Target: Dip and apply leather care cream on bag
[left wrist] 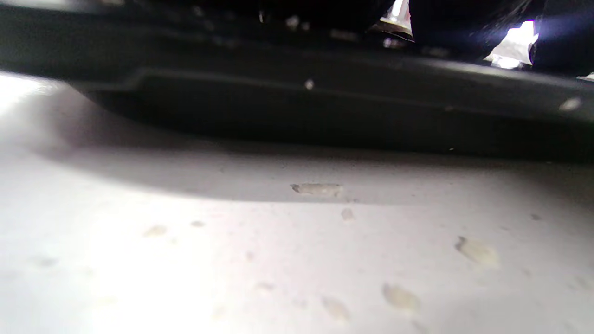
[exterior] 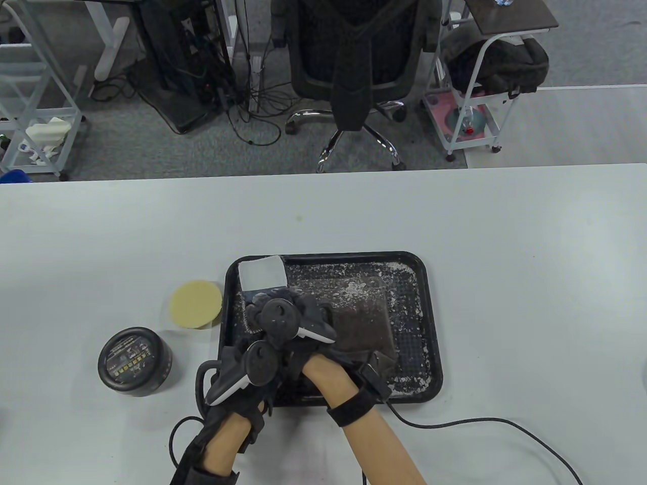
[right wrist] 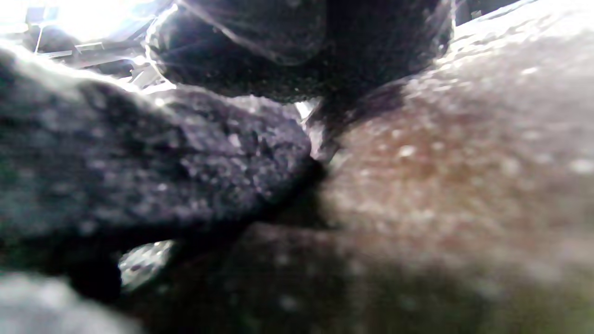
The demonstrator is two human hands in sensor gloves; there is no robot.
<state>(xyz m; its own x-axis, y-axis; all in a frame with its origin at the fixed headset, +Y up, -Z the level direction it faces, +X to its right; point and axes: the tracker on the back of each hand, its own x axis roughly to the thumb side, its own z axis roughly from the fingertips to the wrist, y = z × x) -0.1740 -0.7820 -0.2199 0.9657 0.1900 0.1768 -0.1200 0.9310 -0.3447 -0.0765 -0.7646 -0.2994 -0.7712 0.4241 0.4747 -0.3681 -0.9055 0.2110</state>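
Observation:
A dark brown leather bag (exterior: pixel 361 313), flecked with white, lies flat in a black tray (exterior: pixel 429 313). Both gloved hands overlap at the bag's left end. My right hand (exterior: pixel 275 313) reaches across from the right, and my left hand (exterior: pixel 252 361) sits just in front of it at the tray's front left. In the right wrist view, gloved fingers (right wrist: pixel 162 162) close together on the brown leather (right wrist: pixel 464 185). The trackers hide the left fingers in the table view. The left wrist view shows only the tray's side (left wrist: pixel 297 106) from table level.
A closed black cream jar (exterior: pixel 135 361) stands left of the tray, with a round yellow sponge pad (exterior: pixel 196 304) behind it. A pale square piece (exterior: pixel 261 273) lies in the tray's back left corner. A cable (exterior: pixel 480 422) trails right across the white table (exterior: pixel 530 252).

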